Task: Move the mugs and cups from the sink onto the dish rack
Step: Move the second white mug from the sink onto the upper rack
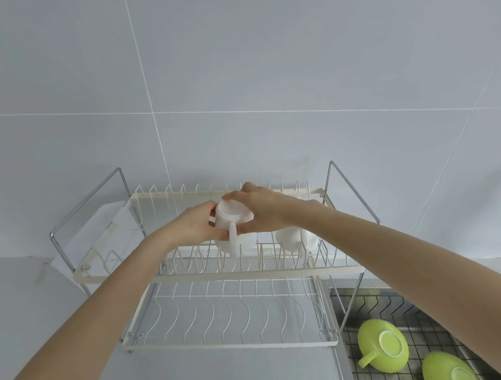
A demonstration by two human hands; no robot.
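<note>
I am holding a white mug [234, 220] upside down over the upper tier of the dish rack [219, 276], my left hand [197, 226] and right hand [264, 211] both clamping its sides, its handle pointing down toward me. Another white mug [294, 237] is sitting just to its right on that tier. Two green cups [383, 351] are lying upturned in the sink [430, 319], well apart from the rack's lower tier.
</note>
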